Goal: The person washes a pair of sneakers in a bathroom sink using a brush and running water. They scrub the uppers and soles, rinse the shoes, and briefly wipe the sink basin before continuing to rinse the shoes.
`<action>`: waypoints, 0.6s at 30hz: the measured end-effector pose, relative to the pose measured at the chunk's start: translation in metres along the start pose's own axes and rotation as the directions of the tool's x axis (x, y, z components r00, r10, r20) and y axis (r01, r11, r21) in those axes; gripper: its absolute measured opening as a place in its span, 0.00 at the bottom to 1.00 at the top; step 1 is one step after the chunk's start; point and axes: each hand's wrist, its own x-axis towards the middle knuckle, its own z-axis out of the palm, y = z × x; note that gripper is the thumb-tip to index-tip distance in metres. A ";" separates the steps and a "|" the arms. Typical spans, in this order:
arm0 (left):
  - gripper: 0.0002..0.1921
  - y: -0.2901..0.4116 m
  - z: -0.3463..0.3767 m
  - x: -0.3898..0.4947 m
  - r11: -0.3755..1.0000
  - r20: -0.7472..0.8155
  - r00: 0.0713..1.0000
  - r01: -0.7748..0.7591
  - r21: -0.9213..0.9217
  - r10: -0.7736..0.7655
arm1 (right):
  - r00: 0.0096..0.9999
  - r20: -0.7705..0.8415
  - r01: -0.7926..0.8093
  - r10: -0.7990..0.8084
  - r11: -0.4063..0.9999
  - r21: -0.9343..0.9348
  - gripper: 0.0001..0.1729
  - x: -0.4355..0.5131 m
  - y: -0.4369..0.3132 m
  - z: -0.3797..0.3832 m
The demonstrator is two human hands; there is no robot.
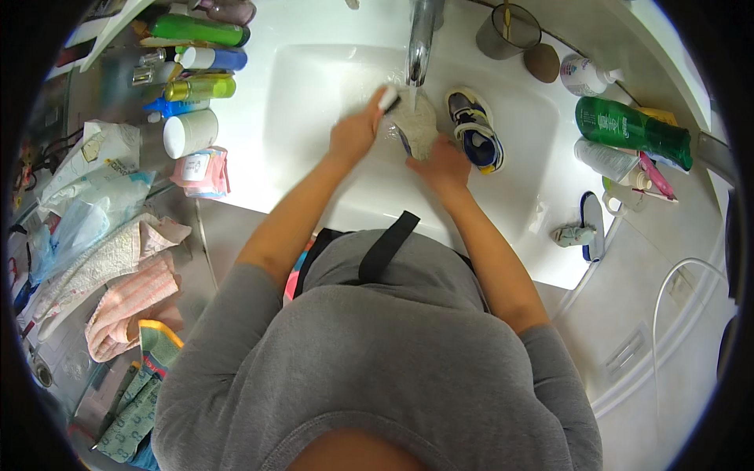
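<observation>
Under the running faucet [419, 50], a small shoe [419, 123] is turned so its pale sole faces up in the white sink [283, 118]. My right hand [443, 166] grips one end of this shoe. In my left hand [355, 132] is a white-backed scrub brush [388, 98], its dark bristles against the edge of the sole. Water from the spout falls onto the sole and splashes around it. To the right, a second small shoe [475, 130], dark with white, blue and yellow parts, lies in the basin with its opening visible.
Several bottles, among them a green bottle [197, 29], and a pink wipes pack [200, 172] line the left counter. A tumbler [508, 35], a green shampoo bottle [630, 132] and a pump bottle [586, 75] stand or lie at right. An insole [591, 226] rests on the sink's right front corner. Towels [135, 306] hang left.
</observation>
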 end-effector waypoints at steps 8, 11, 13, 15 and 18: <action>0.26 0.023 0.000 -0.011 0.981 0.110 0.989 -0.116 0.154 0.100 | 1.000 0.000 0.025 -0.025 0.998 -0.059 0.43 -0.005 0.003 0.017; 0.25 0.001 -0.006 0.022 0.995 0.114 0.993 -0.004 0.096 -0.007 | 0.999 -0.009 0.048 -0.049 0.996 -0.080 0.42 -0.007 -0.001 0.020; 0.25 0.001 -0.007 0.038 0.993 0.105 0.991 0.072 0.097 -0.082 | 0.998 -0.028 0.055 -0.058 0.994 -0.099 0.42 -0.008 -0.004 0.020; 0.26 0.021 0.010 0.009 0.990 0.082 0.995 -0.063 0.130 0.052 | 0.998 -0.014 0.055 -0.057 0.990 -0.133 0.41 -0.011 -0.001 0.024; 0.27 0.043 -0.009 -0.018 0.965 0.176 0.966 -0.217 0.148 0.190 | 0.996 -0.035 0.077 -0.083 0.987 -0.142 0.41 -0.013 0.002 0.028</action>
